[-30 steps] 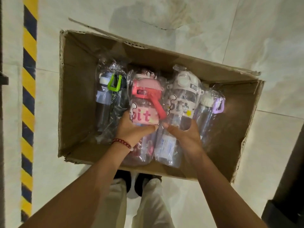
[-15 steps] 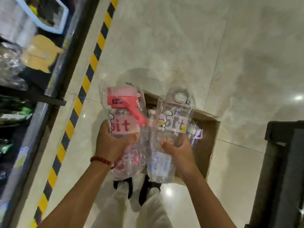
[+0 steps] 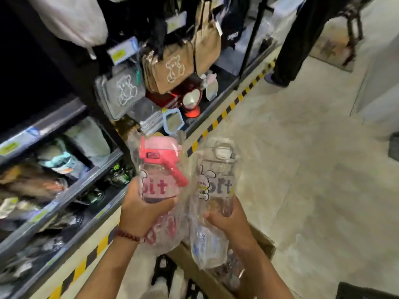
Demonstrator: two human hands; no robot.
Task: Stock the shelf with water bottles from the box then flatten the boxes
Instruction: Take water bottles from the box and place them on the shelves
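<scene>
While both forearms reach forward from the bottom edge of the view, each hand holds a plastic-wrapped water bottle upright in the air. Nearest, under the right forearm, an open cardboard box [image 3: 262, 244] sits on the pale tiled floor [image 3: 302, 169], with more wrapped items dimly visible inside; dark sandals show just left of it. The left hand [image 3: 138, 212], wearing a red bead bracelet [image 3: 127, 235], curls its fingers around the lower body of the pink bottle [image 3: 159, 169], which has a pink lid, a pink strap and pink letters on its label. The right hand [image 3: 226, 219] grips the lower body of the clear bottle [image 3: 218, 175], which has a clear lid, a cartoon rabbit and grey letters. The two bottles are side by side, their loose wrappers touching between them. To the left, a dark shelf [image 3: 71, 186] runs along a yellow-and-black floor stripe [image 3: 216, 124], its tiers filled with blurred packaged goods. Farther along hang tan bags [image 3: 172, 70] and a grey pouch [image 3: 123, 91], each with a bear outline, above small mirrors. At the far right corner stands another person's dark trouser leg [image 3: 295, 39].
</scene>
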